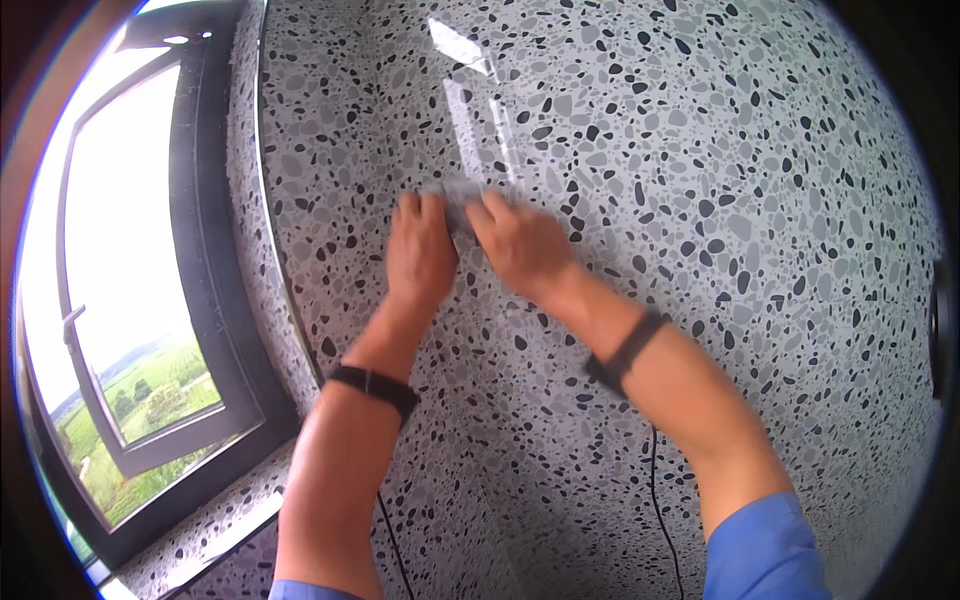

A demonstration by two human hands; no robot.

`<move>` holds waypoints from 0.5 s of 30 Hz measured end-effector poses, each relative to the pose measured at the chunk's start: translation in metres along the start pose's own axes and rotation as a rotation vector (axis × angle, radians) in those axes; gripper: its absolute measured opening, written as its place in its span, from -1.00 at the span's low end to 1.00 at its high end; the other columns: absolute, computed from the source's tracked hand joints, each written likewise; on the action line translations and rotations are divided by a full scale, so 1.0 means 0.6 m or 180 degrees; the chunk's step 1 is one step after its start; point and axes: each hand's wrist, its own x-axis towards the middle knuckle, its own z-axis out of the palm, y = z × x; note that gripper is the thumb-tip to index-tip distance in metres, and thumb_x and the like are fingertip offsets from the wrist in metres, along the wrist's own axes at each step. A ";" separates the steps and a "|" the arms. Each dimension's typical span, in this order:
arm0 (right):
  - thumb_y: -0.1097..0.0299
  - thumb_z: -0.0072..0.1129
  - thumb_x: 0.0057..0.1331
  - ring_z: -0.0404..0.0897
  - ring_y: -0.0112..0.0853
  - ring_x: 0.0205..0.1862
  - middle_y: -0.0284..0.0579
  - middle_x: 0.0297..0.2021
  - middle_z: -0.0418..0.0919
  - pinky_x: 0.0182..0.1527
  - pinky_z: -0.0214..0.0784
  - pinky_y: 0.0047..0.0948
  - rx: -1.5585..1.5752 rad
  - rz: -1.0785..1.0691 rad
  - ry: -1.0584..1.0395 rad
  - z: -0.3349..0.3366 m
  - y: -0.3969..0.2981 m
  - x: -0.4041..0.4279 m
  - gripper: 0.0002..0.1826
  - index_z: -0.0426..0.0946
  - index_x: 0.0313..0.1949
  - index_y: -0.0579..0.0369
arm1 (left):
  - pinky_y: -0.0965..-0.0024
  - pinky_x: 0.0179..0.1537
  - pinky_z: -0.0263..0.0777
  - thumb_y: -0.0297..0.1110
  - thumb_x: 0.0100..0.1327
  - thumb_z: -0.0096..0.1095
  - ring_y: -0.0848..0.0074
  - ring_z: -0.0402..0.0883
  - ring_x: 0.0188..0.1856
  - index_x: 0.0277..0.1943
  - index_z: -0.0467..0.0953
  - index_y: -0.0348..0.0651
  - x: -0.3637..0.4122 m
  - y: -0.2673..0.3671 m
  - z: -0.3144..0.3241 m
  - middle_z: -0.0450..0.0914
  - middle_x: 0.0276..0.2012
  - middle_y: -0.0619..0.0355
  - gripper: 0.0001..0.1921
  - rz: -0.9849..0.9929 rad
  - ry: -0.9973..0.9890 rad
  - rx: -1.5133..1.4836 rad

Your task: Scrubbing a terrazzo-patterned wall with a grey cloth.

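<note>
My left hand (422, 247) and my right hand (523, 241) are close together near the inside corner of a wall covered in terrazzo-pattern wallpaper (660, 247). Between them, the fingers of both hands grip a thin, greyish flat piece (459, 196). Motion blur and the patterned background hide what it is made of. The piece appears to lie against the wall covering. My fingertips point up and away from me, and the backs of both hands face me.
At left, a dark-framed window (202, 225) has its sash tilted outward. A patterned sill (225, 525) runs below it, and a thin edge strip (277, 247) borders the recess. Black bands circle both forearms, with black cables (660, 495) hanging down. A dark fixture (939, 330) sits at far right.
</note>
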 end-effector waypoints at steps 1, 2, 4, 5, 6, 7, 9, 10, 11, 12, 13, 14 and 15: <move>0.42 0.05 0.38 0.76 -0.08 -0.30 0.02 -0.17 0.58 -0.33 0.68 -0.15 -0.0214 -0.0096 -0.0031 -0.006 0.022 0.041 -0.85 0.54 -0.11 0.15 | -0.04 -0.02 0.55 -0.67 0.23 0.14 -0.15 0.59 -0.03 0.00 0.46 -0.28 0.034 -0.009 0.010 0.51 -0.03 -0.23 -0.73 0.0047 0.0098 -0.0014; 0.42 0.05 0.40 0.75 -0.05 -0.27 0.02 -0.15 0.58 -0.28 0.66 -0.11 -0.0404 -0.0041 -0.0135 -0.004 0.038 0.078 -0.84 0.54 -0.08 0.08 | -0.05 -0.02 0.55 -0.66 0.24 0.14 -0.17 0.61 -0.03 0.00 0.47 -0.28 0.067 -0.026 0.017 0.52 -0.03 -0.23 -0.73 0.0096 0.0198 -0.0017; 0.40 0.02 0.42 0.74 0.00 -0.20 0.03 -0.12 0.59 -0.17 0.63 -0.01 -0.0727 0.0144 -0.0469 0.023 0.077 0.122 -0.80 0.56 -0.02 -0.05 | -0.04 0.02 0.56 -0.64 0.26 0.17 -0.18 0.65 0.03 0.05 0.49 -0.27 0.124 -0.052 0.041 0.58 -0.01 -0.25 -0.71 0.0098 -0.0043 -0.0003; 0.37 0.00 0.44 0.73 0.03 -0.17 0.05 -0.10 0.60 -0.10 0.62 0.03 -0.0820 0.0267 -0.0677 0.045 0.089 0.131 -0.78 0.57 0.00 -0.11 | -0.04 0.02 0.56 -0.64 0.26 0.17 -0.18 0.65 0.03 0.05 0.49 -0.27 0.135 -0.071 0.058 0.58 -0.01 -0.25 -0.71 0.0063 -0.0073 -0.0070; 0.33 -0.05 0.46 0.72 0.06 -0.13 0.07 -0.10 0.59 -0.02 0.59 0.06 -0.0494 0.0437 -0.0334 0.078 0.095 0.120 -0.76 0.59 0.01 -0.15 | -0.03 0.05 0.57 -0.61 0.27 0.19 -0.17 0.65 0.07 0.07 0.50 -0.27 0.140 -0.093 0.078 0.60 0.00 -0.26 -0.70 0.0085 -0.0195 0.0006; 0.33 -0.05 0.46 0.72 0.06 -0.13 0.07 -0.10 0.59 -0.02 0.59 0.06 -0.0489 0.0449 -0.0442 0.094 0.084 0.115 -0.76 0.59 0.01 -0.15 | -0.02 0.08 0.57 -0.58 0.28 0.21 -0.15 0.65 0.11 0.09 0.51 -0.26 0.134 -0.108 0.095 0.62 0.01 -0.28 -0.69 0.0085 -0.0354 0.0085; 0.35 -0.04 0.44 0.72 0.07 -0.14 0.04 -0.10 0.60 -0.06 0.60 0.03 -0.0668 0.0377 -0.0306 0.115 0.073 0.106 -0.74 0.60 0.01 -0.15 | -0.02 0.10 0.57 -0.55 0.27 0.24 -0.14 0.66 0.11 0.09 0.51 -0.26 0.132 -0.126 0.120 0.65 0.02 -0.28 -0.68 0.0112 -0.0441 0.0111; 0.36 -0.02 0.42 0.72 0.06 -0.15 0.02 -0.12 0.61 -0.07 0.61 0.02 -0.0791 0.0288 -0.0347 0.120 0.079 0.102 -0.74 0.61 0.01 -0.15 | -0.02 0.11 0.58 -0.53 0.27 0.26 -0.13 0.67 0.11 0.09 0.51 -0.26 0.129 -0.128 0.120 0.67 0.02 -0.28 -0.68 0.0213 -0.0441 0.0227; 0.37 0.00 0.40 0.72 0.06 -0.16 0.01 -0.14 0.61 -0.08 0.61 0.01 -0.0907 0.0196 -0.0397 0.126 0.086 0.094 -0.74 0.61 0.01 -0.15 | -0.02 0.11 0.58 -0.53 0.27 0.26 -0.13 0.67 0.11 0.09 0.51 -0.26 0.121 -0.126 0.124 0.67 0.02 -0.28 -0.68 0.0158 -0.0512 0.0167; 0.36 0.03 0.38 0.73 0.04 -0.20 -0.02 -0.19 0.61 -0.13 0.62 0.00 -0.0947 -0.0157 -0.0242 0.129 0.088 0.085 -0.75 0.61 -0.01 -0.13 | -0.01 0.11 0.59 -0.52 0.28 0.27 -0.13 0.68 0.10 0.09 0.51 -0.27 0.117 -0.128 0.123 0.68 0.01 -0.28 -0.68 0.0019 -0.0737 0.0315; 0.36 0.03 0.38 0.73 0.04 -0.20 -0.02 -0.19 0.61 -0.13 0.62 0.00 -0.0907 -0.0154 -0.0296 0.141 0.076 0.071 -0.75 0.61 -0.01 -0.13 | -0.01 0.11 0.59 -0.51 0.29 0.27 -0.12 0.70 0.09 0.09 0.51 -0.28 0.104 -0.127 0.123 0.70 0.00 -0.27 -0.68 -0.0117 -0.0963 0.0471; 0.37 0.03 0.38 0.73 0.04 -0.22 -0.02 -0.21 0.61 -0.16 0.62 0.00 -0.0788 -0.0207 -0.0428 0.151 0.062 0.057 -0.76 0.60 -0.03 -0.12 | 0.01 0.12 0.61 -0.49 0.31 0.27 -0.11 0.71 0.09 0.09 0.53 -0.30 0.077 -0.125 0.122 0.72 -0.01 -0.26 -0.70 -0.0181 -0.0879 0.0612; 0.37 0.03 0.38 0.73 0.03 -0.24 -0.02 -0.23 0.60 -0.19 0.63 0.00 -0.0695 -0.0260 -0.0555 0.156 0.053 0.046 -0.78 0.60 -0.04 -0.11 | 0.01 0.12 0.61 -0.49 0.31 0.27 -0.11 0.71 0.09 0.09 0.53 -0.30 0.050 -0.128 0.125 0.72 -0.01 -0.26 -0.70 -0.0208 -0.0915 0.0596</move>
